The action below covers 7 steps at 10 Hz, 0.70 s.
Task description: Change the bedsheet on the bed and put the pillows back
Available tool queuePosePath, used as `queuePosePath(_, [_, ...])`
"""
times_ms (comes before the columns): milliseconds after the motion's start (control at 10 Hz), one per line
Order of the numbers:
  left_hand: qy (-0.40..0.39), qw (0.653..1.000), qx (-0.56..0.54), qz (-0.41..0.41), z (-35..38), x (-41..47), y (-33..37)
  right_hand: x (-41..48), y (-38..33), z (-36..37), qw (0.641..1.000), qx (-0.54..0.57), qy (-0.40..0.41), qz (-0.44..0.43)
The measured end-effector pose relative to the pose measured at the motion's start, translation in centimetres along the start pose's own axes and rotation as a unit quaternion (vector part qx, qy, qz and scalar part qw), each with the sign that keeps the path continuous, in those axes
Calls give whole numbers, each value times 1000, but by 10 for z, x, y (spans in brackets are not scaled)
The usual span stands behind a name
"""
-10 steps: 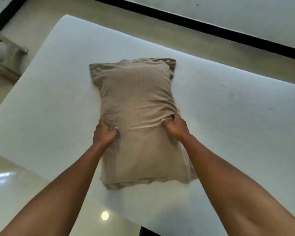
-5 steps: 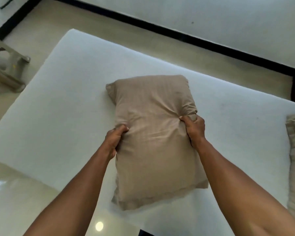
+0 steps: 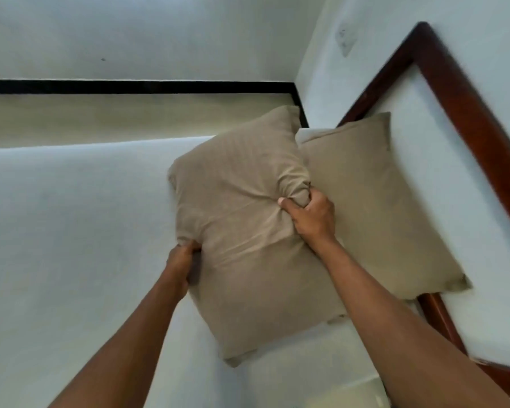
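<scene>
Half a second ago we saw the pillow (image 3: pixel 248 245) over mid-bed; now it is at the head, overlapping a second pillow (image 3: pixel 374 207) that lies along the wooden headboard (image 3: pixel 465 113). The left hand (image 3: pixel 181 266) grips its left edge and the right hand (image 3: pixel 311 216) bunches its right side. It seems lifted off the white bed (image 3: pixel 71 231), though we cannot be sure. Beyond lie beige floor (image 3: pixel 100 119), black skirting (image 3: pixel 130 86) and pale wall (image 3: pixel 159 33).

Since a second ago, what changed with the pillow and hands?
The pillow was lifted off mid-bed and carried to the end by the wooden frame, where it now overlaps a second pillow. Unchanged: the left hand and right hand keep their grip on its sides.
</scene>
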<state>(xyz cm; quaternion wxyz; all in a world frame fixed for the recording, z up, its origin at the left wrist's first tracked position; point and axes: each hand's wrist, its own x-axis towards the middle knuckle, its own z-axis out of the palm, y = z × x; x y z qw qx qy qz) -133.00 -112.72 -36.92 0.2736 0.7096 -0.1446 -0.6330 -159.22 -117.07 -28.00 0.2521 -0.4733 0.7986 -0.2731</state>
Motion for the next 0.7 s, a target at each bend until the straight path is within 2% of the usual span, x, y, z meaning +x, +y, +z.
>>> queuePosePath(100, [-42, 998, 41, 25, 102, -14, 2, 31, 53, -70, 999, -17, 45, 7])
queuePosePath(200, [-97, 985, 128, 61, 188, -20, -8, 58, 112, -111, 996, -57, 68, 19])
queuePosePath(300, [-172, 965, 189, 50, 260, -26, -29, 70, 171, -123, 984, -166, 48, 43])
queuePosePath(400, [-225, 944, 237, 49, 301, -42, -43, 71, 203, -119, 975, -211, 40, 57])
queuePosePath(600, [-174, 920, 346, 54, 278, -58, -45, 39, 193, -120, 978, -201, 57, -4])
queuePosePath(700, [-106, 892, 423, 114, 251, -80, -31, 19, 178, -122, 971, -233, 38, -36])
